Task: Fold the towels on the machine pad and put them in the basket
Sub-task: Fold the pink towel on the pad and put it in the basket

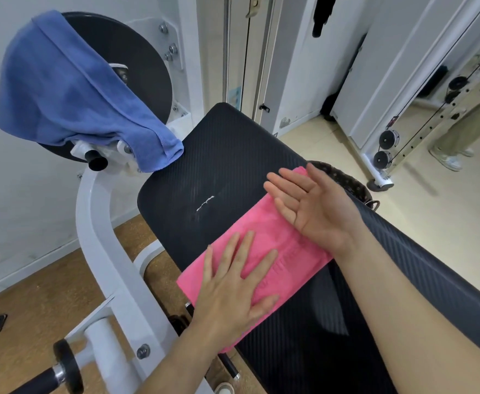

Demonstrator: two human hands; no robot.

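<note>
A pink towel point(287, 248), folded into a long strip, lies across the black machine pad point(218, 155). My left hand point(236, 285) presses flat on its near end, fingers spread. Over the towel's far end my right hand point(309, 206) is open, palm turned up and to the left, its edge resting on the cloth. A blue towel point(71, 95) hangs unfolded over the black round disc of the machine at the upper left. The dark patterned basket point(346, 180) shows only as a rim behind my right hand, on the floor beyond the pad.
The white machine frame point(99, 245) curves down the left of the pad. A second black padded roll point(432, 265) runs along under my right forearm. A cable machine with pulleys point(386, 149) stands at the right, and a person's legs point(455, 143) beside it.
</note>
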